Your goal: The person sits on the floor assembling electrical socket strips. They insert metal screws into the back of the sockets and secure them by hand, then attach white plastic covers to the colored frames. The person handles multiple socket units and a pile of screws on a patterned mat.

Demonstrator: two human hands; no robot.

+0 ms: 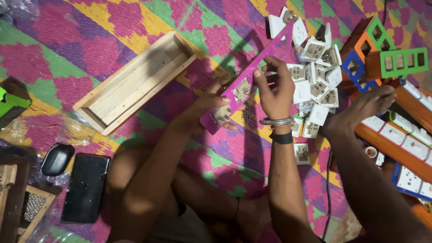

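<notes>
Beside the empty wooden box [135, 83], both hands' grip holds a magenta plate [252, 72].

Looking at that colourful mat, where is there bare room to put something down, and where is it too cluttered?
Bare mat lies above and left of the open wooden box, and between that box and the black phone. It is crowded to the right: the heap of white sockets sits beside the right hand, with coloured frames and finished boards beyond.

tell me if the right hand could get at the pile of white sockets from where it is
Probably yes: the right hand, now gripping the pink strip, sits right beside the white sockets with nothing between them, though it would have to let go first.
</notes>
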